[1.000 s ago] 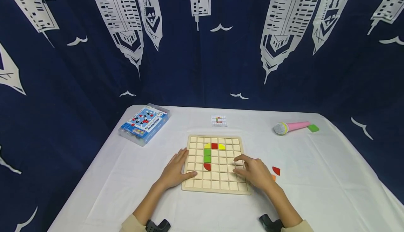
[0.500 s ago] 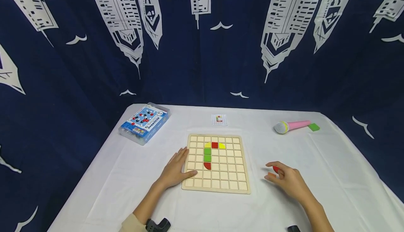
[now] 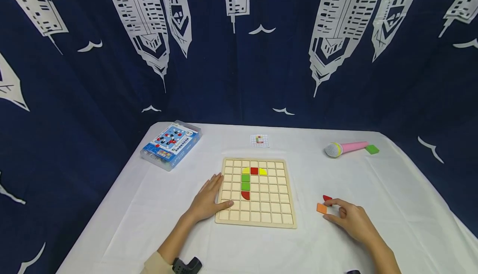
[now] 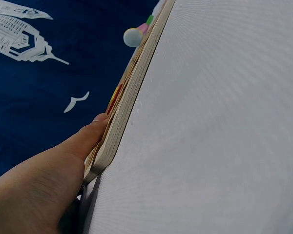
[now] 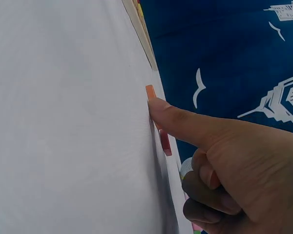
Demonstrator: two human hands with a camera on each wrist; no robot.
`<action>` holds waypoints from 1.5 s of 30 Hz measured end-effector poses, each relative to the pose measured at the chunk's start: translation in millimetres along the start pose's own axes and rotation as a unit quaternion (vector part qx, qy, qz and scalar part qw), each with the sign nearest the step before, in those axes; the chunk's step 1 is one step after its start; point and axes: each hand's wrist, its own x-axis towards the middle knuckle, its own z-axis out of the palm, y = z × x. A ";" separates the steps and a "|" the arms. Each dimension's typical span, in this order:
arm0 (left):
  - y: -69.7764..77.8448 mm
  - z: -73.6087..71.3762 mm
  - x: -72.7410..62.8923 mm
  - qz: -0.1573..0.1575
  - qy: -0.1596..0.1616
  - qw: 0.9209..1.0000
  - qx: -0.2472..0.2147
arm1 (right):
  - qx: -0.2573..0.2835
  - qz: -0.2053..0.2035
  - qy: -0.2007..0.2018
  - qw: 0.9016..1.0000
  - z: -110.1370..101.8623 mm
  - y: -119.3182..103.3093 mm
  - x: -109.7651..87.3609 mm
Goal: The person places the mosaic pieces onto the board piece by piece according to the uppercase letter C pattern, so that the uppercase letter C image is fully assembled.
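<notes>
A wooden grid board point(image 3: 267, 207) lies flat, with yellow, red and green tiles set in its cells. My left hand point(image 3: 206, 199) rests along its left side, fingers straight and thumb over the surface; the left wrist view shows the thumb point(image 4: 93, 134) at the board's edge. To the board's right, my right hand point(image 3: 351, 220) reaches for two loose tiles. Its thumb and forefinger are spread, fingertips right at the corners of an orange square tile point(image 3: 321, 208). The forefinger partly covers a red quarter-round tile point(image 3: 327, 198). The other fingers curl inward in the right wrist view.
A small printed pattern card point(image 3: 259, 141) lies behind the board. At the back left is a blue-and-clear box point(image 3: 171, 145). A pink toy microphone point(image 3: 345, 148) and a green tile point(image 3: 372, 149) lie at the back right. White cloth point(image 3: 142, 207) covers the table.
My right hand has moved right from over the board to the loose tiles, then drawn back slightly, uncovering the orange tile. The left hand stays on the board.
</notes>
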 end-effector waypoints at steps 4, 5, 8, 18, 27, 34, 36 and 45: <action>-0.7 0.4 -0.3 -0.003 -0.003 1.000 0.000 | 0.001 -0.003 -0.002 1.000 2.6 2.5 0.2; -0.8 0.4 -0.3 -0.003 -0.003 1.000 -0.002 | 0.002 -0.004 0.000 1.000 3.2 2.9 0.1; -0.9 0.5 -0.5 -0.003 -0.002 1.000 -0.006 | 0.003 -0.007 0.007 1.000 4.3 2.7 -0.3; -1.2 0.6 -1.1 -0.006 -0.002 1.000 -0.006 | 0.007 -0.030 0.003 1.000 5.6 -13.8 8.7; -0.7 -0.1 -1.3 -0.011 -0.003 1.000 -0.008 | 0.020 -0.071 -0.021 0.997 20.4 -47.5 35.3; 0.5 -0.1 -1.5 -0.008 -0.003 1.000 -0.010 | 0.047 -0.102 -0.049 0.992 38.9 -74.2 54.6; 0.4 0.0 -1.0 -0.008 -0.003 1.000 -0.010 | 0.054 -0.111 -0.054 0.991 44.5 -80.8 60.0; 0.0 0.0 0.1 -0.013 -0.005 1.000 -0.010 | 0.074 -0.136 -0.067 0.986 65.9 -109.8 75.2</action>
